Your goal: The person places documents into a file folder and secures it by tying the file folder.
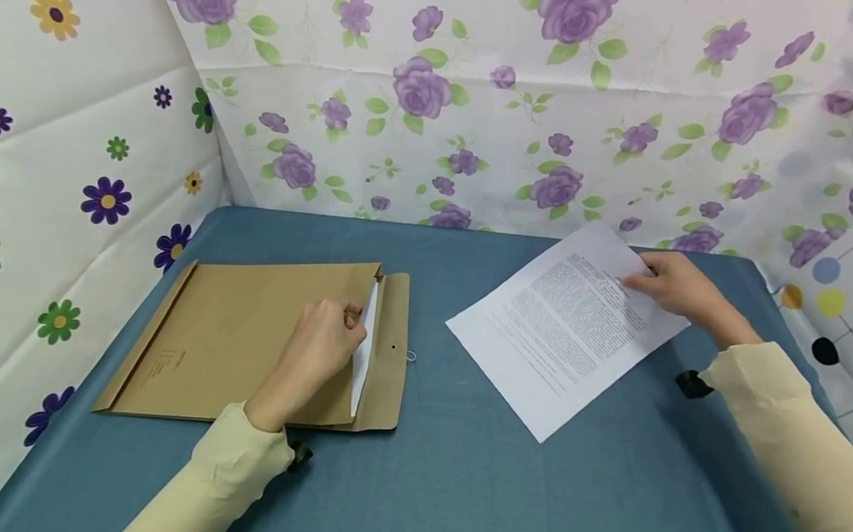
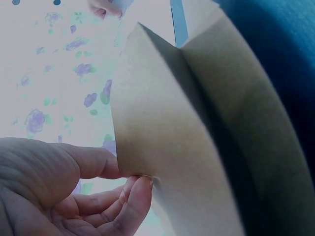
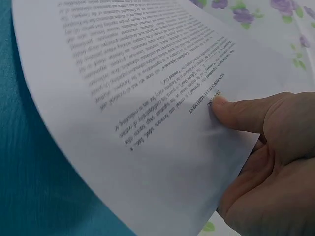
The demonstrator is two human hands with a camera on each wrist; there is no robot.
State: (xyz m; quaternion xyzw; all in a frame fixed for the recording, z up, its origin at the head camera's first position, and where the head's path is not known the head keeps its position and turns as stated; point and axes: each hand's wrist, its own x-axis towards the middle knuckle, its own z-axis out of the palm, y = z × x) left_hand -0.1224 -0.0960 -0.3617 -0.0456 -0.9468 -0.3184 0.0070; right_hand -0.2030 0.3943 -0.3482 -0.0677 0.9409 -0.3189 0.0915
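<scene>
A brown kraft paper envelope [image 1: 234,326] lies at the left, its flap [image 1: 389,380] folded out to the right. White paper [image 1: 364,353] shows along its mouth. My left hand [image 1: 315,345] pinches the edge of the envelope's mouth; in the left wrist view, thumb and fingers grip the brown paper [image 2: 152,113], which is raised from the layer behind it. On the right, my right hand [image 1: 676,287] holds a printed sheet [image 1: 564,335] by its upper right edge. Its thumb lies over the heading in the right wrist view, with the other fingers partly hidden behind the sheet.
A blue cloth [image 1: 469,486] covers the table. White flowered sheeting [image 1: 480,153] stands behind it, with patterned sheeting at both sides. A small loop of string [image 1: 410,356] sticks out beside the flap.
</scene>
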